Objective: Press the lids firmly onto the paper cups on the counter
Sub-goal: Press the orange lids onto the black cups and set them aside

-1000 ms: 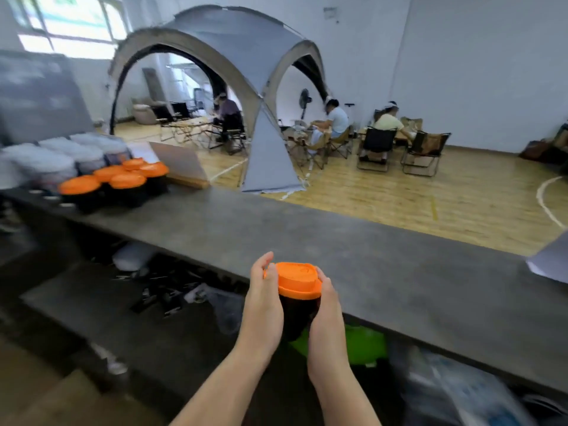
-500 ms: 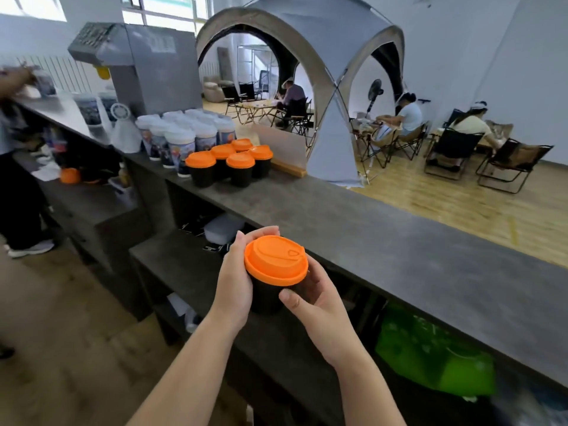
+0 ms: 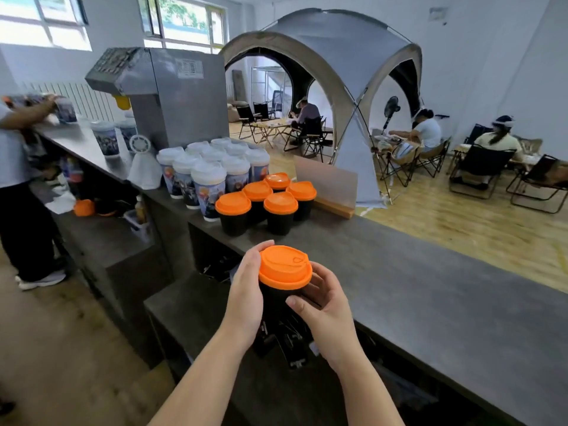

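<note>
While both hands carry it in mid-air short of the counter (image 3: 430,290), the black cup (image 3: 278,298) stands upright, long axis vertical, orange lid (image 3: 284,267) up, sip hole to the right. Left hand (image 3: 246,290) and right hand (image 3: 325,305) curl round its wall. Risk: squeezing could buckle the paper, or an uneven rim could pop loose. Beyond, five lidded cups (image 3: 266,204) stand clustered.

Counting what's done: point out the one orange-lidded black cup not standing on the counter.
The black cup held between left hand and right hand; the five other orange-lidded cups stand clustered on the counter.
</note>
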The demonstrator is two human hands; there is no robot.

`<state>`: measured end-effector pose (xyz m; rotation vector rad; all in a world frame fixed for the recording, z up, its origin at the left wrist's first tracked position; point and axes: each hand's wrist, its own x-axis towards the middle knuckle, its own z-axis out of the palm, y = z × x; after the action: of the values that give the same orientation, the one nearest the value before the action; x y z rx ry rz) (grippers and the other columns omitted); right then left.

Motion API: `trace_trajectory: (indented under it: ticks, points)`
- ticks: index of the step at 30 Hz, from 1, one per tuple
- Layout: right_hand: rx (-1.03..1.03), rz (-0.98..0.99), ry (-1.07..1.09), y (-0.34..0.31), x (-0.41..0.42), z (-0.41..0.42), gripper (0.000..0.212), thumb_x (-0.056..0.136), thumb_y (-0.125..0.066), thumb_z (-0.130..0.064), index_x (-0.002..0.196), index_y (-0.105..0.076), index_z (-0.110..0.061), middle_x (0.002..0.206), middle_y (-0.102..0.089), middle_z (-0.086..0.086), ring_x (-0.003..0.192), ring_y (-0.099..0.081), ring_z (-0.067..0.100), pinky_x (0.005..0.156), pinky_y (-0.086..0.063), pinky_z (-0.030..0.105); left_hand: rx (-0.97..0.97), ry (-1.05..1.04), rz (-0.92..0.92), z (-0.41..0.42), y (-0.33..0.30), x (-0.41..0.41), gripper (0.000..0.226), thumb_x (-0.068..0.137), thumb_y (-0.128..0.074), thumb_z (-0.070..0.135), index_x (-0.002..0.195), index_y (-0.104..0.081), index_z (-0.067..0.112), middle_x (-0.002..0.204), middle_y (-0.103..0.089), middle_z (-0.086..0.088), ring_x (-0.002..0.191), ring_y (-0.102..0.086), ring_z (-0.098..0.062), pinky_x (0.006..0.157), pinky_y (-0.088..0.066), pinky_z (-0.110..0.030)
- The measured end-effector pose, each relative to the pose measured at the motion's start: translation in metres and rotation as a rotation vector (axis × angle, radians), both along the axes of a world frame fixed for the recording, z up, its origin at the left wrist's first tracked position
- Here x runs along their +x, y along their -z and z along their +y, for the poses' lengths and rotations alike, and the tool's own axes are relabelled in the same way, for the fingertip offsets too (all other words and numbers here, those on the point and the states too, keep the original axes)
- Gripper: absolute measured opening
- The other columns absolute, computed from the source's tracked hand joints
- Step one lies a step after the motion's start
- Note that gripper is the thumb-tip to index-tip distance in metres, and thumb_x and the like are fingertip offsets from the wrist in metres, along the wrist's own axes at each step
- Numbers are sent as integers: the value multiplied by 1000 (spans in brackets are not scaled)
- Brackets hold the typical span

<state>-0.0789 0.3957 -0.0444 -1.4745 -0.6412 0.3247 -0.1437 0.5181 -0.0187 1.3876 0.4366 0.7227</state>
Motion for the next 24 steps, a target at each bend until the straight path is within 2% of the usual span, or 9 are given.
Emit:
trace_trajectory:
  ticks: [2,4,6,9,11,14,17,20,24]
  points:
    - [5,-4,59,1,19,31,49,85,-75,-7,123,-58,-32,119,-69,-13,113,-63,3,102,-52,38,6,-13,28,29,3,17,34,108,-34,36,132,-58,31,127,-63,9,119,-56,-2,99,-41,-18]
    - [17,-3,105,4,37,59,41,91,-68,-7,121,-60,-33,118,-70,-14,113,-64,2,101,-53,38,1,-15,51,54,6,33,38,106,-39,35,143,-49,31,141,-54,12,132,-47,-3,111,-35,-26]
    - [21,26,118,8,49,83,38,97,-60,-9,124,-59,-35,121,-69,-15,116,-62,-1,103,-52,35,8,-11,80,71,8,45,48,105,-44,35,152,-37,29,145,-44,19,137,-37,-1,113,-30,-25]
    - [14,89,116,11,63,113,36,103,-51,-18,136,-56,-31,128,-65,-17,120,-58,-4,107,-48,33,-4,16,123,91,18,58,60,101,-48,41,156,-28,27,138,-44,20,136,-35,0,116,-28,-27]
    - [3,108,123,16,71,129,36,103,-50,-23,138,-56,-31,130,-65,-17,122,-56,-2,109,-46,35,12,32,155,103,25,64,66,92,-51,54,152,-38,29,141,-51,21,136,-42,-3,118,-33,-34]
    - [-14,129,168,22,79,150,33,102,-52,-31,134,-57,-40,134,-61,-14,129,-52,3,112,-42,40,6,26,199,118,32,68,69,81,-55,66,139,-56,29,130,-65,15,126,-55,-4,113,-41,-38]
    - [-8,164,237,25,85,165,29,103,-51,-28,130,-58,-36,130,-62,-14,124,-55,2,110,-44,40,0,32,227,132,34,71,72,78,-58,70,137,-57,30,129,-65,14,123,-57,-5,111,-44,-39]
    - [-7,181,285,28,90,173,23,104,-46,-28,123,-58,-36,125,-66,-10,120,-59,8,108,-46,44,6,58,214,139,35,76,71,77,-60,70,137,-57,33,128,-65,17,122,-57,-1,110,-45,-38]
    - [-15,196,335,30,95,180,28,107,-38,-25,121,-60,-35,125,-67,-7,120,-60,8,108,-46,41,12,92,212,144,39,80,58,90,-52,63,141,-52,36,133,-62,19,127,-54,-2,112,-43,-39]
